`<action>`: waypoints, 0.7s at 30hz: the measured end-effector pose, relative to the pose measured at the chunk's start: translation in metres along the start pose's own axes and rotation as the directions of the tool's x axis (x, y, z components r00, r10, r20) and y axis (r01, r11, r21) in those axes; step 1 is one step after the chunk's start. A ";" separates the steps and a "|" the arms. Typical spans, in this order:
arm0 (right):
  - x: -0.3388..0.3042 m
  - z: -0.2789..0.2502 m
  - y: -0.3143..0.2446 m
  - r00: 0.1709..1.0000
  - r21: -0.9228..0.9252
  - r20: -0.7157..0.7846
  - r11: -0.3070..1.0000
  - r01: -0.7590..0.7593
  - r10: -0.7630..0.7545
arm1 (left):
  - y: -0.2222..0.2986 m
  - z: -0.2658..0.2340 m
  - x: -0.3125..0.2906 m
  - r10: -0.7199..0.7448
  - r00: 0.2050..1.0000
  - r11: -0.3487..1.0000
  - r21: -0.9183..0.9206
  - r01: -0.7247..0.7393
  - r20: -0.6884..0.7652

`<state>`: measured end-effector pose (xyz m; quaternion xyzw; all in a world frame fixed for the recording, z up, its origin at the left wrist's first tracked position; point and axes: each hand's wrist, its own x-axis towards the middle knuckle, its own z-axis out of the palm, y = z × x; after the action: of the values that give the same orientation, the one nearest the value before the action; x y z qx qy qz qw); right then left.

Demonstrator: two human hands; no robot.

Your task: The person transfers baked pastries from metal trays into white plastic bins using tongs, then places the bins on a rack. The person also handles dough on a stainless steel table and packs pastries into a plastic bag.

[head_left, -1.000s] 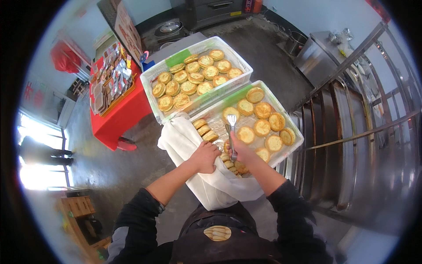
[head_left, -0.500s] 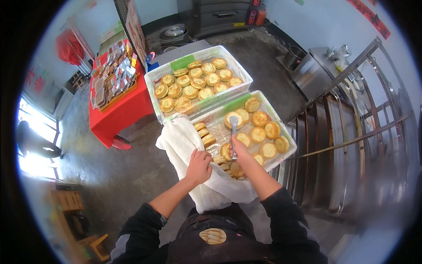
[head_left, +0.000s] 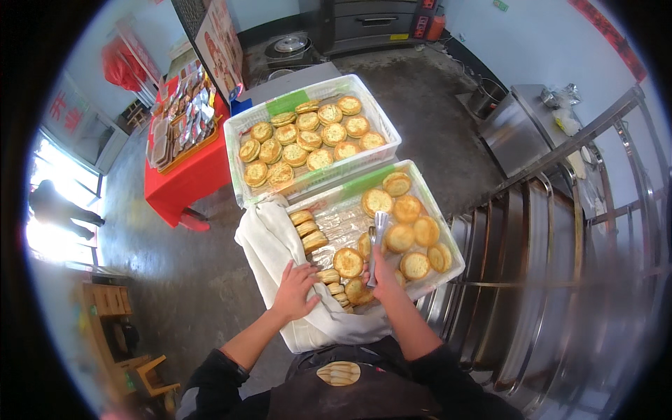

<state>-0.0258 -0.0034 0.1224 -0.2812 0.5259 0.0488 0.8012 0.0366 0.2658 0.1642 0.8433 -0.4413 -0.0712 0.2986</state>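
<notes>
My right hand (head_left: 380,274) is closed round metal tongs (head_left: 380,227), over the right half of the near white crate (head_left: 453,269). The tongs' tips look slightly apart, and I see nothing clamped between them. Round golden flatbreads (head_left: 414,265) lie flat about them, some overlapping. My left hand (head_left: 297,288) rests with fingers spread on a white cloth (head_left: 262,245) draped over the crate's left and near sides. Close to its fingertips, more flatbreads (head_left: 314,242) stand on edge in a row, and others are partly hidden by the cloth.
A second white crate (head_left: 388,150) of flatbreads stands just beyond. A red-covered table (head_left: 168,197) with packaged goods is at far left. Metal racks (head_left: 507,259) stand close on my right, with a steel cabinet (head_left: 514,133) behind. A wooden stool (head_left: 154,378) is at lower left.
The tongs have come back toward me from a flatbread in the crate's far part, which no longer lies at their tips. My left hand's fingers have spread on the cloth. The view has shifted slightly.
</notes>
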 end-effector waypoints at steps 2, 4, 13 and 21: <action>0.007 0.004 -0.007 1.000 -0.034 0.020 0.999 -0.001 0.001 | 0.009 -0.002 0.002 0.054 0.994 0.999 -0.001 -0.054 0.100; 0.018 0.011 -0.017 0.998 0.022 0.061 1.000 0.022 -0.023 | 0.014 -0.005 0.004 0.087 0.979 0.996 0.014 -0.091 0.185; 0.029 0.031 -0.008 0.998 0.020 0.033 0.998 0.054 -0.055 | -0.009 0.002 -0.001 0.247 0.968 0.961 -0.133 -0.241 0.030; 0.060 0.050 -0.020 0.990 -0.020 -0.044 0.991 0.135 -0.136 | -0.012 0.016 -0.002 0.250 0.958 0.941 -0.198 -0.274 -0.138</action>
<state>0.0496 -0.0082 0.0927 -0.3240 0.5232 -0.0077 0.7882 0.0374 0.2654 0.1446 0.7423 -0.5221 -0.0314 0.4189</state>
